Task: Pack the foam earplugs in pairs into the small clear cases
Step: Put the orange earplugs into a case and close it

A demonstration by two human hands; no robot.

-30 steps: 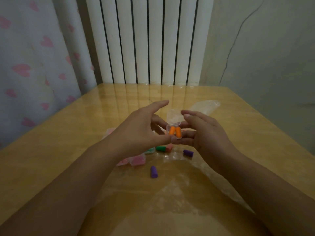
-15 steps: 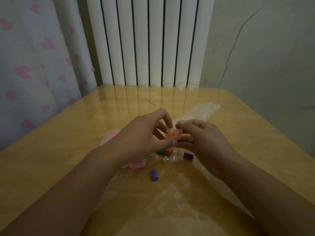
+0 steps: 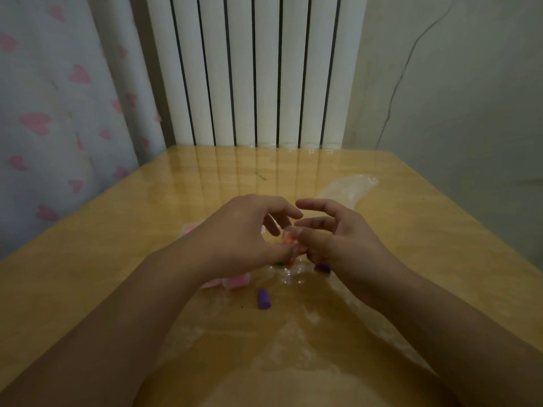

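Both hands are sitting lower over the desk (image 3: 123, 259) than half a second ago, and the case's lid, open a second ago, is now looking shut. Left hand (image 3: 241, 242) and right hand (image 3: 338, 245) are meeting at the middle, pinching the small clear case (image 3: 289, 240) between them, thumbs and fingertips closing on it while the right index and middle fingers are staying spread above. Orange earplugs are showing faintly through the case, just above the desk surface. One purple earplug (image 3: 264, 299) is lying loose on the desk nearer the camera, and a second purple earplug (image 3: 322, 268) is peeking out just under the right hand. Pink cases (image 3: 236, 281) are lying partly hidden beneath the left wrist. A plastic bag (image 3: 349, 189) is stretching away behind the right hand. A white radiator (image 3: 255, 69) is standing beyond the desk's far edge.
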